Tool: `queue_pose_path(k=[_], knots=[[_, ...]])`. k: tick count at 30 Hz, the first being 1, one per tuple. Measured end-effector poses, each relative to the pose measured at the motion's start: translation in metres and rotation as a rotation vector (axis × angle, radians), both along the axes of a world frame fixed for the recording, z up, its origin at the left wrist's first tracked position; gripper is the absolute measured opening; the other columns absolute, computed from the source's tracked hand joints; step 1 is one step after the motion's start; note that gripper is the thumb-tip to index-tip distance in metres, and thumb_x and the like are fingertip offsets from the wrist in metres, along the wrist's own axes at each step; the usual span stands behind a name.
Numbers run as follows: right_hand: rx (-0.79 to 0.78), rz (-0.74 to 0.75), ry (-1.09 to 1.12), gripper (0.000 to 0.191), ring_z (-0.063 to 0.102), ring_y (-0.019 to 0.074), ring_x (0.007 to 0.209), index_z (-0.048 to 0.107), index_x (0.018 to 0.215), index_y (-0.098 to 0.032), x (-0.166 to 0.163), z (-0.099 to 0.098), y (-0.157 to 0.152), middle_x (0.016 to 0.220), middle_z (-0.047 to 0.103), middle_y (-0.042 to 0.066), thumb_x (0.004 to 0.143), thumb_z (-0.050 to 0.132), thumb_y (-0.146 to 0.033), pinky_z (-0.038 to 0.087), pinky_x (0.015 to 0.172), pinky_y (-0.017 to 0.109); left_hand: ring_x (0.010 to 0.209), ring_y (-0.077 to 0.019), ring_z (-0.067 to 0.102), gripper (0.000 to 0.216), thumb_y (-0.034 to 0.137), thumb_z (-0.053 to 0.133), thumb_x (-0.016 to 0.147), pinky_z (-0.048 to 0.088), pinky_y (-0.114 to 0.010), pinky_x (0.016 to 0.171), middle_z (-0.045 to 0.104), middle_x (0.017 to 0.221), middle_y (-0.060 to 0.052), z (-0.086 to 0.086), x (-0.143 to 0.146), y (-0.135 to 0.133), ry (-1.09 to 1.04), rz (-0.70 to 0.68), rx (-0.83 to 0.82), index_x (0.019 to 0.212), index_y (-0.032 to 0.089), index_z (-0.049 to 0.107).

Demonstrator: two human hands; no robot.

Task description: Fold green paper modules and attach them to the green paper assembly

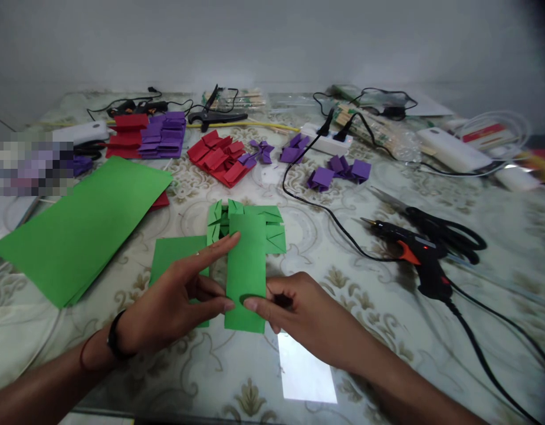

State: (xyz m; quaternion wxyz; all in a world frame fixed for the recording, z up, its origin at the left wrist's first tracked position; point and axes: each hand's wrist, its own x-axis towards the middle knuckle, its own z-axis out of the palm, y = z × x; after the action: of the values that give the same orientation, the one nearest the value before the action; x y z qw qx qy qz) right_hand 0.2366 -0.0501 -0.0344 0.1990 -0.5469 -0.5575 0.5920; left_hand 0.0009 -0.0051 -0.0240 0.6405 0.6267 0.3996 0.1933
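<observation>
A narrow strip of green paper (246, 260) is held upright between my two hands, over the middle of the table. My left hand (184, 289) pinches its left edge low down, with the index finger stretched along the side. My right hand (294, 307) grips the lower right edge, thumb on the front face. Behind the strip lie folded green paper pieces (276, 236), partly covered by it. A flat green sheet (175, 254) rests under and beside my left hand. Further left is a stack of larger green sheets (91, 218).
A hot glue gun (414, 248) and black-handled scissors (445, 230) lie at the right, cords trailing. Folded red pieces (219, 156) and purple pieces (321, 178) sit further back. A white power strip (328, 140) and black pliers-like tool (214, 115) are near the wall.
</observation>
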Motion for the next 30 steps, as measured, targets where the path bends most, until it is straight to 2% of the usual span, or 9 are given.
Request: queue_pose_path(k=[4, 8, 11, 14, 19, 24, 30], knots=[[-0.025, 0.072, 0.001, 0.05, 0.05, 0.0126, 0.053, 0.059, 0.065, -0.021, 0.001, 0.002, -0.001, 0.061, 0.063, 0.0, 0.099, 0.065, -0.057, 0.031, 0.05, 0.027, 0.07, -0.0192, 0.074, 0.091, 0.027, 0.081, 0.093, 0.047, -0.021, 0.053, 0.08, 0.08, -0.001, 0.0, -0.001, 0.0, -0.007, 0.002, -0.005, 0.173, 0.027, 0.037], [-0.018, 0.046, -0.005, 0.057, 0.044, 0.0116, 0.051, 0.055, 0.061, -0.021, 0.001, 0.001, -0.001, 0.057, 0.056, -0.002, 0.097, 0.067, -0.063, 0.029, 0.049, 0.027, 0.073, -0.0199, 0.075, 0.091, 0.024, 0.08, 0.093, 0.053, -0.023, 0.059, 0.081, 0.083, -0.002, 0.0, -0.001, -0.001, -0.02, 0.013, 0.002, 0.173, 0.029, 0.037], [-0.004, 0.051, 0.005, 0.055, 0.046, 0.0118, 0.051, 0.056, 0.062, -0.021, 0.0, 0.001, -0.001, 0.057, 0.058, -0.002, 0.098, 0.065, -0.061, 0.03, 0.049, 0.027, 0.073, -0.0188, 0.075, 0.091, 0.023, 0.079, 0.094, 0.055, -0.022, 0.062, 0.081, 0.084, 0.0, -0.001, -0.002, -0.001, -0.034, 0.023, 0.016, 0.173, 0.031, 0.035], [-0.009, 0.08, 0.022, 0.049, 0.05, 0.0122, 0.051, 0.063, 0.066, -0.02, 0.0, 0.0, -0.001, 0.06, 0.063, 0.0, 0.1, 0.063, -0.056, 0.033, 0.049, 0.027, 0.073, -0.0196, 0.076, 0.092, 0.024, 0.082, 0.094, 0.056, -0.022, 0.061, 0.082, 0.084, -0.001, -0.003, -0.004, 0.0, -0.066, 0.043, 0.016, 0.173, 0.03, 0.035], [-0.038, 0.058, 0.025, 0.048, 0.045, 0.0118, 0.05, 0.065, 0.066, -0.02, 0.0, -0.003, -0.001, 0.056, 0.057, -0.002, 0.095, 0.069, -0.058, 0.029, 0.048, 0.027, 0.071, -0.0207, 0.077, 0.095, 0.019, 0.083, 0.092, 0.055, -0.021, 0.055, 0.083, 0.083, -0.002, -0.003, -0.005, 0.001, -0.113, 0.039, 0.014, 0.173, 0.031, 0.035], [0.051, 0.049, 0.09, 0.06, 0.046, 0.0121, 0.056, 0.058, 0.063, -0.019, 0.001, 0.002, 0.0, 0.059, 0.054, -0.002, 0.096, 0.067, -0.069, 0.027, 0.052, 0.029, 0.066, -0.0184, 0.075, 0.095, 0.015, 0.084, 0.09, 0.05, -0.019, 0.05, 0.08, 0.078, 0.002, -0.001, -0.004, 0.0, -0.147, 0.041, 0.012, 0.171, 0.034, 0.039], [0.122, 0.054, 0.133, 0.072, 0.043, 0.0116, 0.054, 0.054, 0.058, -0.019, 0.001, 0.007, -0.001, 0.055, 0.049, -0.003, 0.097, 0.059, -0.079, 0.027, 0.052, 0.03, 0.065, -0.0167, 0.074, 0.095, 0.018, 0.087, 0.089, 0.052, -0.017, 0.052, 0.079, 0.075, 0.003, -0.002, -0.004, -0.002, -0.171, 0.055, 0.013, 0.17, 0.033, 0.041]])
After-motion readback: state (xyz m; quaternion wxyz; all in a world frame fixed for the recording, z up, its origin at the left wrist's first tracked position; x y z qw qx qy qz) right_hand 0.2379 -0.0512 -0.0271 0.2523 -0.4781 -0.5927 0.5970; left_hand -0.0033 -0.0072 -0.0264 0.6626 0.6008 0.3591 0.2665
